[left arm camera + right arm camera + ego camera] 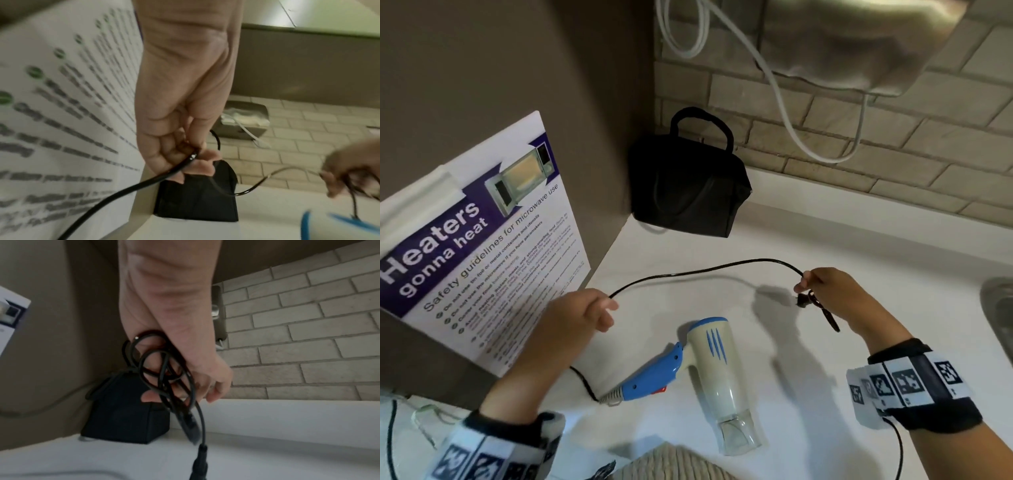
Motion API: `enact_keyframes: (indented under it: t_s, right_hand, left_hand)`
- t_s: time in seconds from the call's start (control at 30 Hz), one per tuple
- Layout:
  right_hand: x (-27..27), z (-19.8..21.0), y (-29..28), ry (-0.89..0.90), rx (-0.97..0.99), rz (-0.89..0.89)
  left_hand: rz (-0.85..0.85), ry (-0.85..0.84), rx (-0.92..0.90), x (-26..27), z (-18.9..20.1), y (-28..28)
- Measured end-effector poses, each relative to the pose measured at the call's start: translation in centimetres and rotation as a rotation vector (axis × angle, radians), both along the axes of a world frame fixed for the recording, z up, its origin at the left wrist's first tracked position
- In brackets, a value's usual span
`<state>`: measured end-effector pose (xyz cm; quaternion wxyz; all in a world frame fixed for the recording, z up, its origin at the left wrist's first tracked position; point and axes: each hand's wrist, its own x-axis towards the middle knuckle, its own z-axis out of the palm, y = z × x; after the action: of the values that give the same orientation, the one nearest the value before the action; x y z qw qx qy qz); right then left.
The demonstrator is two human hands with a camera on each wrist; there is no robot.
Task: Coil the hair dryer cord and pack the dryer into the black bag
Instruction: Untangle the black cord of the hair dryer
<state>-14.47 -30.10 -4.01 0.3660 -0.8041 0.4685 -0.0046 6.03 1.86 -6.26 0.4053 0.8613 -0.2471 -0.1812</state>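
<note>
A cream hair dryer (717,370) with a blue folding handle (654,375) lies on the white counter (791,246) between my hands. Its black cord (705,270) runs from the handle up through my left hand (599,310), which pinches it (193,155), then arcs across to my right hand (822,291). The right hand holds several small loops of the cord (164,368), with the plug end (200,462) dangling below. The black bag (688,186) stands closed in the back corner, beyond both hands (197,199) (127,410).
A microwave safety poster (482,246) leans on the left wall. A white cable (774,89) and a metal dispenser (859,44) hang on the brick wall (893,144) behind. A steel sink edge (1000,308) sits at far right.
</note>
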Motion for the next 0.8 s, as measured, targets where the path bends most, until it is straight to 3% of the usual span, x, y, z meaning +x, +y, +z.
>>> enact_keyframes:
  t_s: [0.13,0.2,0.3,0.4,0.53,0.67,0.8]
  right_hand:
    - [0.5,2.6,2.4,-0.056,0.07,0.098]
    - [1.1,3.5,3.4,-0.025,0.077,0.179]
    - [2.1,5.0,5.3,-0.011,0.106,0.278]
    - [3.0,6.1,7.2,-0.052,0.143,0.339]
    - [3.2,7.1,8.0,-0.104,0.214,0.397]
    - [2.3,7.7,6.7,-0.261,0.464,0.41]
    - [1.9,7.3,6.2,-0.386,0.63,0.433]
  left_hand:
    - [-0.037,-0.418,0.237,-1.1,-1.1,-3.5]
    - [-0.132,-0.548,0.169,-2.3,0.1,-5.7]
    - [-0.451,-0.659,-0.016,-4.7,3.4,-8.5]
    - [-0.645,-0.652,0.048,-6.7,5.1,-11.0]
    - [-0.68,-0.661,0.254,-6.5,5.3,-12.2]
    - [-0.594,-0.286,-0.058,-5.2,6.6,-10.7]
    - [-0.433,-0.138,-0.33,-4.5,7.4,-9.7]
